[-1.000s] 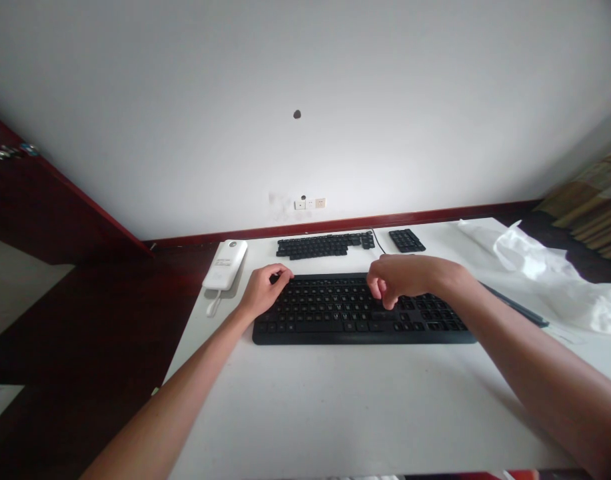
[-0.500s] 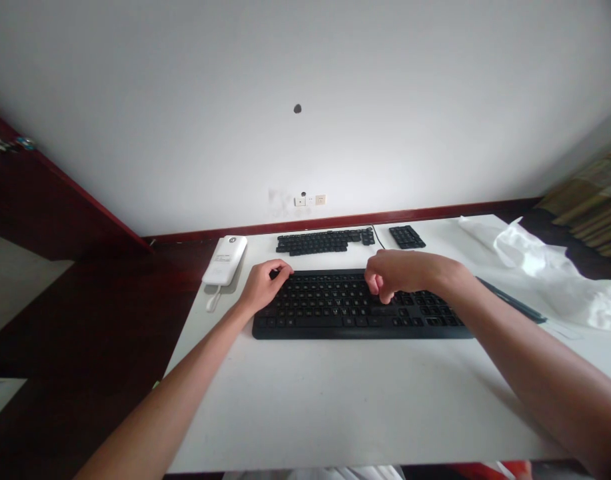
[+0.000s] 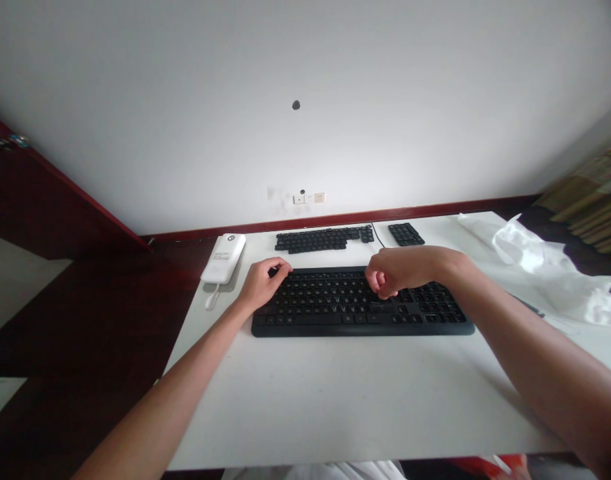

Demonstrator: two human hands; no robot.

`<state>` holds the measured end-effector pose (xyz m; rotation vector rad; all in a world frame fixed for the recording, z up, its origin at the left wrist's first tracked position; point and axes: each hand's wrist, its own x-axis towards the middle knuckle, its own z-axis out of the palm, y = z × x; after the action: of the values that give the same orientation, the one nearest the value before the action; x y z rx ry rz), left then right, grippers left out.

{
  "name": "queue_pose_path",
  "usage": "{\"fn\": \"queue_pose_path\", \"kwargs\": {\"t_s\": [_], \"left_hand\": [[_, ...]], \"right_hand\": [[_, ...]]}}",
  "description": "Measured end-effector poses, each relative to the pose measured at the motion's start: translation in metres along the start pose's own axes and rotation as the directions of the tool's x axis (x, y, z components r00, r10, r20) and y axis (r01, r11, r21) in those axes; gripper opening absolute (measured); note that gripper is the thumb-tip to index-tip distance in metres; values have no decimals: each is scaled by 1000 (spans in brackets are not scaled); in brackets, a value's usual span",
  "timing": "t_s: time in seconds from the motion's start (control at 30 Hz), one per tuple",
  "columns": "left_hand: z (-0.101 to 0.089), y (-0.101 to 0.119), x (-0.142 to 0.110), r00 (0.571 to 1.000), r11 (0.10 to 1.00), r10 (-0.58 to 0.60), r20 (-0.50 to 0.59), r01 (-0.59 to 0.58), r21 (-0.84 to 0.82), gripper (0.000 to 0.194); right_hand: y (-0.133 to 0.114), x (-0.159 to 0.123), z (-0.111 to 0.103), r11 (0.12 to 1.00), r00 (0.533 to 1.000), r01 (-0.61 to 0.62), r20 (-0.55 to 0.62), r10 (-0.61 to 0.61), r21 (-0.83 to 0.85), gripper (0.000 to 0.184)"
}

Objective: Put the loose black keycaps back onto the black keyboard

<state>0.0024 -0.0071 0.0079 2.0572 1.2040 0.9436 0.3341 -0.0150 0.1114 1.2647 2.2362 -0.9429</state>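
Note:
A black keyboard (image 3: 319, 320) lies on the white table, with bare key sockets on its right part and keys along its lower left. My left hand (image 3: 264, 283) is curled around the keyboard's far left corner, thumb and fingers closed on the edge. Over the right-middle part of the keyboard is my right hand (image 3: 389, 272), its fingers bent in and pressed together above the keys. Whatever those fingertips may hold is hidden. Behind the keyboard lie a block of loose black keycaps (image 3: 320, 240) and a smaller group of number-pad keycaps (image 3: 406, 234).
At the left edge of the table (image 3: 295, 400) rests a white power bank (image 3: 224, 259) with a strap. A crumpled white plastic bag (image 3: 545, 260) covers the right side. Dark thin pieces (image 3: 528, 305) lie partly behind my right forearm. The wall with sockets (image 3: 309, 198) stands beyond.
My right hand has turned slightly at the wrist, and its fingertips have lifted a little and shifted right. The left hand keeps its place on the corner.

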Motion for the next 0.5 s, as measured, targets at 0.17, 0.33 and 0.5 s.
{"fn": "queue_pose_path", "kwargs": {"t_s": [0.17,0.33,0.5], "left_hand": [[0,1,0,1000,1000,19,6,-19,4,32],[-1,6,-1,997,990,82,-9,-80,116,27],[3,28,-6,978,960,210,2,-207,189,17]], "right_hand": [[3,-3,-5,1000,999,26,-28,-26,10,16],[-1,-6,-9,997,984,70,-163,-73,-23,11],[-11,-1,-5,978,941,202,-287,-178,54,7]]}}
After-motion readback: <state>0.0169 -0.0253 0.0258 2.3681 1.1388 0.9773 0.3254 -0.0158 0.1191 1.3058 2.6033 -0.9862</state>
